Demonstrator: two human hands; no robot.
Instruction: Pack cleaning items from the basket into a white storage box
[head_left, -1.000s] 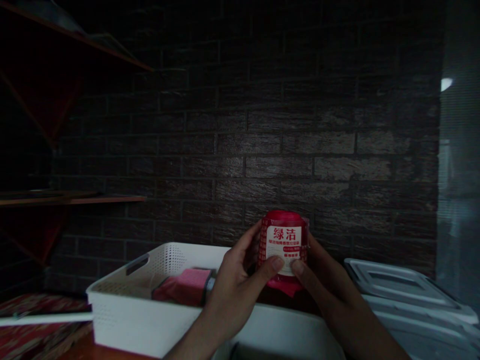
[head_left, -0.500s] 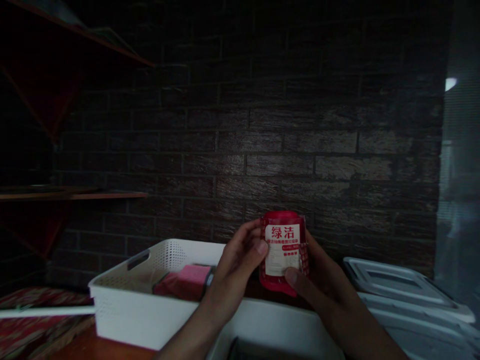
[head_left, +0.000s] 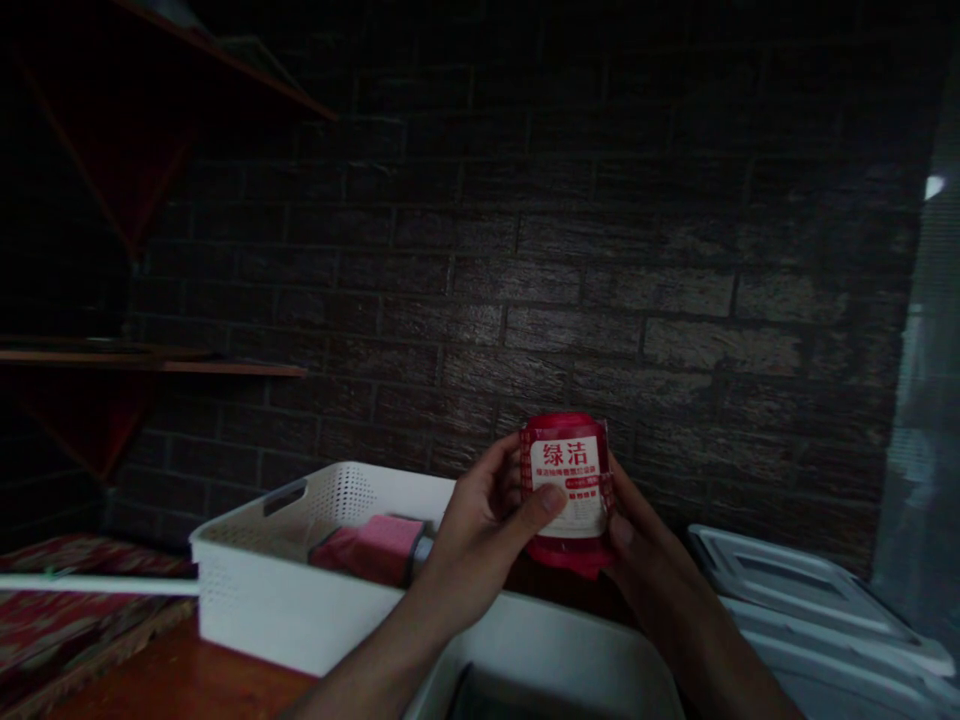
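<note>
Both my hands hold up a red roll pack (head_left: 568, 490) with a white label printed in red characters, in front of a dark brick wall. My left hand (head_left: 480, 540) wraps its left side, thumb pressed across the label's lower edge. My right hand (head_left: 645, 560) grips the right side and bottom from behind. The pack hangs above the far rim of a white perforated basket (head_left: 300, 600).
A pink and red packet (head_left: 371, 548) lies inside the basket. A grey plastic bin lid (head_left: 802, 600) sits at the right. Wooden shelves (head_left: 150, 362) are fixed at the left wall. A patterned red cloth (head_left: 67, 620) covers the table's left corner.
The view shifted slightly so the scene sits further right. My left thumb slid down across the label's lower part, and my right thumb left the front of the pack.
</note>
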